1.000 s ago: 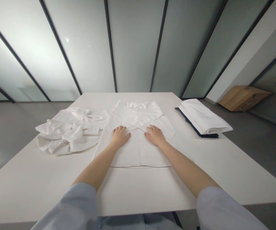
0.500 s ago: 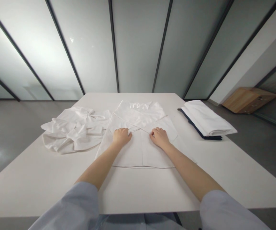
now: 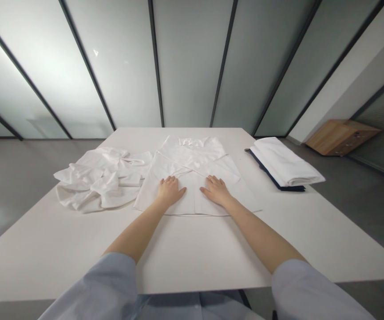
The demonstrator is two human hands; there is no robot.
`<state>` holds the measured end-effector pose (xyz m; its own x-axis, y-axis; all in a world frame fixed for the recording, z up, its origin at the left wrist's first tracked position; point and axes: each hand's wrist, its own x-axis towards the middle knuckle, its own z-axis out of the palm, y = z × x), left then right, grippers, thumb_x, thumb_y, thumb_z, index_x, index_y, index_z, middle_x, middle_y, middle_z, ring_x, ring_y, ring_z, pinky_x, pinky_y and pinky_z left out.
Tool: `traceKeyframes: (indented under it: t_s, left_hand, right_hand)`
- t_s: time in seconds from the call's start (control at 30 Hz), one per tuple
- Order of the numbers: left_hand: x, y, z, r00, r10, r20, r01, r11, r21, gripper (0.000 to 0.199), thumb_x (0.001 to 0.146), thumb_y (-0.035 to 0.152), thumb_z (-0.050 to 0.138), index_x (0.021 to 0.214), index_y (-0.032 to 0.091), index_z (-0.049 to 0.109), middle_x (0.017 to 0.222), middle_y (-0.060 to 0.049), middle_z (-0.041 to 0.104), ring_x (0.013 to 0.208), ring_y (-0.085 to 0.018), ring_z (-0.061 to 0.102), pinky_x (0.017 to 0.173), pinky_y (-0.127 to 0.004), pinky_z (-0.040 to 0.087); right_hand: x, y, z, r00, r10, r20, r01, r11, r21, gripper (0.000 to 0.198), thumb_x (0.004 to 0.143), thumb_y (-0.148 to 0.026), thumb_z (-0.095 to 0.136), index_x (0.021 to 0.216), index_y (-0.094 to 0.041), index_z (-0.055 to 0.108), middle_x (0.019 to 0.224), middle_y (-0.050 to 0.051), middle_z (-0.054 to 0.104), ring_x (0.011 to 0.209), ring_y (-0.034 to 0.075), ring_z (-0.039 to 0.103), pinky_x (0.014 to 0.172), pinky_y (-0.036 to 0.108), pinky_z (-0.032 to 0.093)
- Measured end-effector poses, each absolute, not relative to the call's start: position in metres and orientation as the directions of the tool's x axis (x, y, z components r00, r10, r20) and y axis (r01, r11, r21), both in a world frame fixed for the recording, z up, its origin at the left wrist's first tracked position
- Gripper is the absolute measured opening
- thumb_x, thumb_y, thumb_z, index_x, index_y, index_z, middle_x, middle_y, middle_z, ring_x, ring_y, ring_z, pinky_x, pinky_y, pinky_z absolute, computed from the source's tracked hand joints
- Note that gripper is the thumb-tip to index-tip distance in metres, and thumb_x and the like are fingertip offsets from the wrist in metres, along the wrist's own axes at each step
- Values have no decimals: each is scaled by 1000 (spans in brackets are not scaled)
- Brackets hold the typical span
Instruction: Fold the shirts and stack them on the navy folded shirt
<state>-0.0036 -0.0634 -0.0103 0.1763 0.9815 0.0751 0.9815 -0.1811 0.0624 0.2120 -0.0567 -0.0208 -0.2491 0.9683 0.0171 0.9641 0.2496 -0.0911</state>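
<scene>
Inward from near edge of table [image 3: 201, 253]: left hand [image 3: 169, 191], right hand [image 3: 217, 190] flat on white garment [image 3: 193, 155], fingers extended, gripping nothing. Hazard: uneven pressure could cause dragging, wrinkles.

Open tabletop [image 3: 200, 253] before garment [image 3: 193, 180], crumpled cloth [image 3: 101, 180] blocking left, folded stack [image 3: 285, 163] right

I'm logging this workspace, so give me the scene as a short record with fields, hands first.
left hand: open, palm down on the white garment
right hand: open, palm down on the same garment
garment: spread out, sleeves or flaps crossed over it
left of garment: crumpled white cloth
right of garment: folded white cloth on a dark folded item
surface: white table
</scene>
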Motion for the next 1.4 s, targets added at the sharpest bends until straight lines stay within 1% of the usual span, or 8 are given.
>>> traceKeyframes:
  t_s: [0.07,0.17,0.3,0.37,0.47,0.97,1.13,1.4]
  left_hand:
    - [-6,-61,-18,204,974,99,975,-211,65,55,90,54,39,130,18,50,142,-13,48,135,-27,36,110,-45,27]
    - [-10,-58,-24,247,959,137,962,-260,84,57,90,53,42,134,18,45,146,-13,42,136,-29,34,110,-47,28]
    - [-10,-57,-20,373,906,201,910,-400,111,32,89,39,48,114,21,60,122,-9,60,116,-25,53,98,-38,40]
    - [-9,-58,-17,413,891,191,891,-439,118,22,89,32,48,100,21,64,107,-7,65,104,-22,58,91,-34,44]
    - [-8,-58,-15,423,885,195,884,-450,126,20,89,31,49,93,20,65,100,-7,66,96,-21,60,86,-32,46]
    - [-8,-62,-13,416,893,174,885,-441,147,33,88,46,50,102,20,64,107,-7,66,98,-22,61,86,-33,47]
    - [-5,-60,-13,375,919,123,911,-389,134,34,89,45,46,105,20,64,110,-7,67,98,-22,63,84,-32,47]
    - [1,-68,-15,377,924,67,916,-383,118,40,89,45,46,113,17,60,115,-12,66,106,-25,62,94,-37,44]
  right_hand:
    - [217,-50,-27,-248,969,14,961,247,-121,56,95,-46,39,140,-13,41,152,15,33,140,28,27,111,44,20]
    - [222,-45,-31,-275,956,101,946,288,-147,48,93,-42,46,134,-16,49,146,14,42,134,28,35,108,43,26]
    - [223,-46,-27,-325,917,230,916,366,-167,21,88,-28,54,103,-18,65,111,10,64,106,23,55,93,34,39]
    - [222,-47,-24,-368,900,231,895,411,-174,13,87,-22,55,90,-18,66,97,8,65,94,20,58,85,30,41]
    - [221,-48,-22,-413,878,242,869,459,-184,10,85,-21,57,83,-18,66,91,7,65,87,19,57,80,28,41]
    - [223,-47,-27,-402,881,250,860,457,-228,10,86,-21,57,89,-17,66,94,7,63,92,20,56,83,29,42]
    - [220,-50,-25,-367,905,215,881,413,-230,17,87,-26,59,100,-17,65,103,9,62,99,21,55,88,30,42]
    - [214,-64,-25,-371,911,182,904,399,-156,31,91,-32,54,116,-15,61,115,14,58,109,24,52,95,34,41]
